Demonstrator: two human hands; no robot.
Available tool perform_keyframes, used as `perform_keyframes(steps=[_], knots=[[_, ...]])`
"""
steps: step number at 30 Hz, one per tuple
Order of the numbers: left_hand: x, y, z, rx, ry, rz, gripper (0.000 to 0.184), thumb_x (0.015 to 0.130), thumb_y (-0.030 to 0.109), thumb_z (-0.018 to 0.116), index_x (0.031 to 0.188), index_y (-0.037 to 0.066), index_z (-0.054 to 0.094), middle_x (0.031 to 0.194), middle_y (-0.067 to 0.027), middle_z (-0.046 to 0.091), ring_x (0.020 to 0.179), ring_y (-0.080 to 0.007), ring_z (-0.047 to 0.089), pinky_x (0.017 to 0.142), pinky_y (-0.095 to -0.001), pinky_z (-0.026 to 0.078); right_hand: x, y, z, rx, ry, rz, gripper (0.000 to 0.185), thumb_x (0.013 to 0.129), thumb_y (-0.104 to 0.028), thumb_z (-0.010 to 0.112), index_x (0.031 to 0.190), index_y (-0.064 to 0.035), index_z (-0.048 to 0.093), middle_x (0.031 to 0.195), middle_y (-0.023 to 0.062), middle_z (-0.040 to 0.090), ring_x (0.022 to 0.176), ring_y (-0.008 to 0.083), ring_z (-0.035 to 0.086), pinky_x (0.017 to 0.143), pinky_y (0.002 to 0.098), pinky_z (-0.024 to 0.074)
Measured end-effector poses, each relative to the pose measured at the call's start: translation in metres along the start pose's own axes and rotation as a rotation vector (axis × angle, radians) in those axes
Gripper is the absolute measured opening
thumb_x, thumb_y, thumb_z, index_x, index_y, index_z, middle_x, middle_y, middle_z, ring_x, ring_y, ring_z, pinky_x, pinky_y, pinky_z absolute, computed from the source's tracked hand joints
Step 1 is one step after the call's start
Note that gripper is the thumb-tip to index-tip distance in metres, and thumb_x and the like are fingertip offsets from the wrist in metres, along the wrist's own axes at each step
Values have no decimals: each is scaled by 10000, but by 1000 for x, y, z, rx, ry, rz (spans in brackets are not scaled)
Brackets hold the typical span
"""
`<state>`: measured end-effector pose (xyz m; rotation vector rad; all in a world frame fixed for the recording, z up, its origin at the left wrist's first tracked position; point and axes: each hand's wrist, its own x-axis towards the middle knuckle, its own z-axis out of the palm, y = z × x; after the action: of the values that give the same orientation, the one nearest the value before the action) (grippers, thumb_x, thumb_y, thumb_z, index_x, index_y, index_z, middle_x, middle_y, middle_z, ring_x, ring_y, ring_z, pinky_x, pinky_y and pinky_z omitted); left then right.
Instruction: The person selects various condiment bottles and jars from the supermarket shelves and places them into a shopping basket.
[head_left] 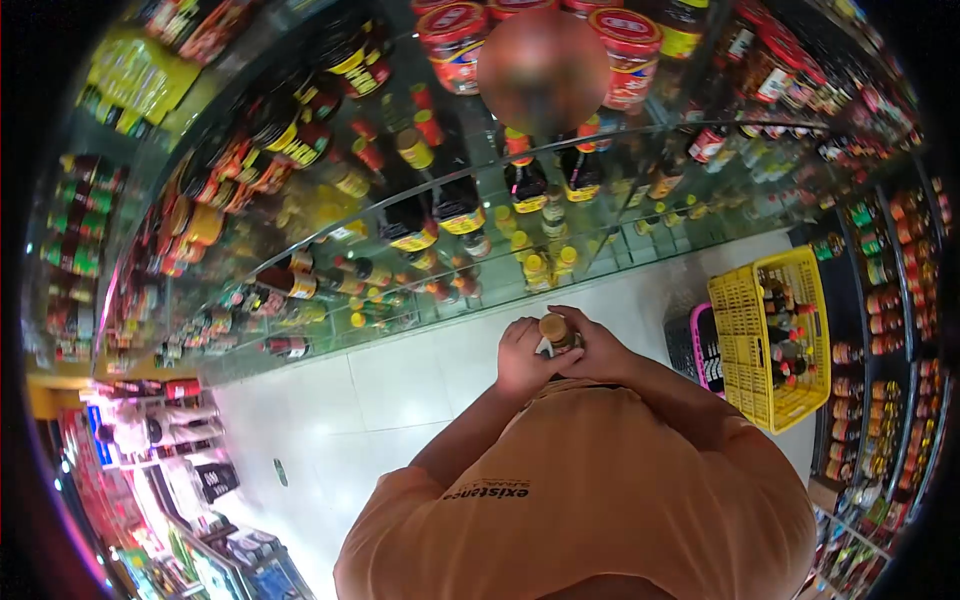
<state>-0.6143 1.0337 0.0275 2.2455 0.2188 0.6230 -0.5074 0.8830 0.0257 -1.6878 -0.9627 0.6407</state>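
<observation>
Just in front of my chest, my left hand [522, 357] and my right hand [597, 347] meet around a small container with a tan, round cap [553, 326]. The cap faces up toward me, and most of the body below it is hidden by my fingers. Both hands are closed on it. A small white piece [544, 347], perhaps cloth or paper, shows by the fingers of my left hand; its kind is unclear.
Glass shelves [640, 262] with sauce bottles and red-lidded jars [452, 45] stand ahead. At right, a yellow basket [745, 345] holds several bottles, beside a black-and-pink basket [706, 345]. More stocked shelves [880, 330] line the right. Another person [150, 430] is far left.
</observation>
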Motion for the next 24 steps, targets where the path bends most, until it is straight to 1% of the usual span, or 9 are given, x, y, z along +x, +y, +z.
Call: perform_keyframes(steps=[3, 5, 7, 8, 10, 12, 14, 18, 24], knots=[[16, 6, -30, -356, -74, -74, 393, 704, 170, 887, 996, 17, 672, 988, -124, 748, 859, -226, 739, 737, -334, 567, 3, 0, -4, 92, -109, 119, 612, 735, -210, 813, 1269, -40, 566, 1115, 150, 669, 1035, 311, 661, 914, 403, 519], [20, -27, -43, -257, 42, 36, 258, 769, 119, 830, 973, 44, 691, 944, -123, 743, 869, -221, 721, 730, -309, 548, -2, -13, -14, 14, -103, 253, 457, 736, -177, 815, 1125, -37, 620, 1021, 125, 677, 932, 261, 669, 846, 374, 529], [56, -51, -69, 6, 520, 2, 136, 840, 33, 746, 917, 47, 634, 856, -57, 667, 763, -148, 615, 740, -285, 491, -16, 7, -24, 14, -24, 220, 427, 741, -174, 815, 1096, -34, 622, 988, 119, 674, 903, 243, 662, 831, 366, 528], [74, -78, -78, -159, 701, -162, 175, 851, 30, 739, 939, 42, 588, 871, -31, 607, 785, -127, 566, 732, -287, 472, -24, 17, -32, 13, 58, 193, 398, 746, -170, 814, 1066, -31, 625, 956, 112, 670, 875, 225, 654, 815, 358, 526], [107, -125, -112, -188, 867, -153, 338, 856, 54, 759, 1099, 23, 526, 1068, -84, 602, 921, -164, 580, 803, -298, 484, -40, 21, -50, -6, 147, 275, 382, 749, -170, 816, 1050, -32, 627, 920, 101, 666, 849, 218, 648, 796, 358, 522], [132, -161, -135, 76, 841, -163, 477, 849, 94, 790, 1218, -3, 503, 1191, -116, 592, 1015, -207, 590, 867, -319, 494, -64, 24, -70, -72, 331, 370, 368, 760, -213, 825, 1015, -36, 626, 815, 106, 651, 771, 229, 642, 734, 381, 512], [156, -134, -140, -276, 655, -294, 574, 838, 144, 819, 1277, -29, 494, 1239, -130, 602, 1082, -237, 594, 932, -345, 490, -101, 77, -92, -192, 518, 262, 409, 810, -305, 778, 1052, -21, 610, 786, 138, 638, 740, 257, 634, 709, 406, 504], [174, -172, -132, -274, 511, -343, 567, 864, 197, 793, 1297, -55, 528, 1242, -148, 631, 1059, -232, 622, 931, -368, 508, -156, 84, -150, -195, 832, 359, 511, 883, -423, 670, 1145, 3, 565, 784, 159, 637, 726, 295, 627, 702, 424, 501], [144, -181, -115, 209, 856, -368, 560, 791, 302, 814, 1144, -96, 638, 1096, -214, 711, 919, -302, 686, 840, -421, 550, -249, 129, -241, 1, 1257, 307, 271, 960, -257, 677, 1075, -36, 570, 877, 23, 608, 826, 99, 548, 770, 280, 475]])
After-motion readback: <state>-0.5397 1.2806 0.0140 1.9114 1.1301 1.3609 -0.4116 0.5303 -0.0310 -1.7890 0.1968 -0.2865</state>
